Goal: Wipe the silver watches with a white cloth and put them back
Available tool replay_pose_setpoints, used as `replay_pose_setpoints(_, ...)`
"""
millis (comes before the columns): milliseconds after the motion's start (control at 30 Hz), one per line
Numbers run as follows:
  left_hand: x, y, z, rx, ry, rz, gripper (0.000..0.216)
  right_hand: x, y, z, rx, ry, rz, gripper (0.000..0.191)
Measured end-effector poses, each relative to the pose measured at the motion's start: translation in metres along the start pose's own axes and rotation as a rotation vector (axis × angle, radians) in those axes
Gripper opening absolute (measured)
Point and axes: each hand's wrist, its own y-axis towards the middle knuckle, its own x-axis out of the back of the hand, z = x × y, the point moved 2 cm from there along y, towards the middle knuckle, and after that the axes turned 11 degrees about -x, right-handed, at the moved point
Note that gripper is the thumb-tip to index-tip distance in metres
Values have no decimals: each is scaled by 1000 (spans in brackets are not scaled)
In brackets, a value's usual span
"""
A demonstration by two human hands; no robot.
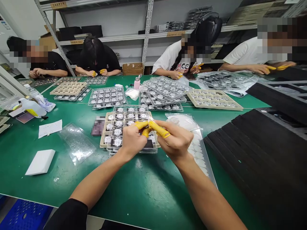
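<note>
Both of my hands meet above a clear tray (117, 132) of round, white-patterned parts, their fingertips in yellow finger cots. My left hand (134, 137) is closed in a pinch, its thumb and forefinger touching the fingers opposite. Also pinched is my right hand (177, 137), with a small whitish bit showing at its fingertips; its kind is too small to make out. Under the clear tray lies a beige tray (102, 140). The hands hide the tray's right part. Beside my right hand is a clear sheet (199, 150) with rows of whitish round pieces.
Black trays (259, 159) are stacked at the right. Clear trays (165, 88) stand farther back, near a pink bottle (137, 83). A white foam block (40, 162), a plastic bag (78, 142) and a paper slip (50, 128) lie left. Several co-workers sit across the green table (134, 198).
</note>
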Motion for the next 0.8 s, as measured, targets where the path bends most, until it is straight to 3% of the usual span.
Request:
replay_pose_setpoints(133, -5, -2, 5, 40, -51, -9, 33, -2, -1, -2, -96, -96, 12, 42)
replay_pose_setpoints(300, -9, -2, 9, 157, -199, -59, 26, -10, -3, -9, -287, 134, 50, 42)
replay_pose_setpoints(400, -7, -3, 7, 176, -226, -66, 23, -12, -3, -9, -309, 221, 33, 42)
replay_pose_setpoints(533, -7, -3, 10, 221, -203, -65, 24, -8, -4, -6, -247, -106, 54, 33)
replay_pose_setpoints(600, -7, -2, 14, 301, -282, -110, 20, -7, -3, -8, -309, -188, 66, 29)
replay_pose_setpoints(700, -8, 3, 17, 403, -457, -189, 26, -8, -1, -15, -457, 100, 30, 32)
replay_pose_setpoints(800, -9, 8, 17, 411, -550, -183, 36, -13, 0, -16, -514, 404, 48, 36)
